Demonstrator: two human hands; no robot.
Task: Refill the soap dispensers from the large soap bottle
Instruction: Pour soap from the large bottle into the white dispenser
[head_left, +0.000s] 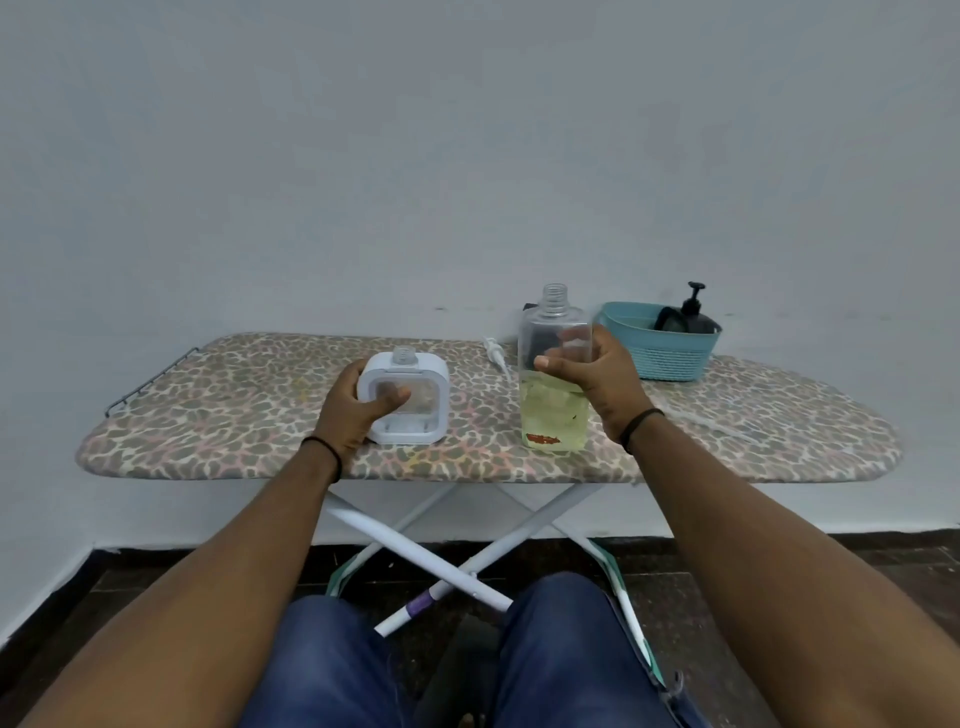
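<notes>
- My right hand (597, 379) wraps the uncapped bottle (555, 374), upright on the board (234, 410), yellow soap filling its lower half.
- My left hand (358, 402) grips the white dispenser (405, 397), neck open, left of the bottle.
- A pump (494, 353) lies behind them.
- A teal basket (660, 345) at far right holds a black pump bottle (696, 312).

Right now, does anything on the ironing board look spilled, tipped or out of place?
No spill shows. The white pump head lies loose on the leopard-print ironing board, off its bottle. The clear large soap bottle and white square dispenser stand upright.
</notes>
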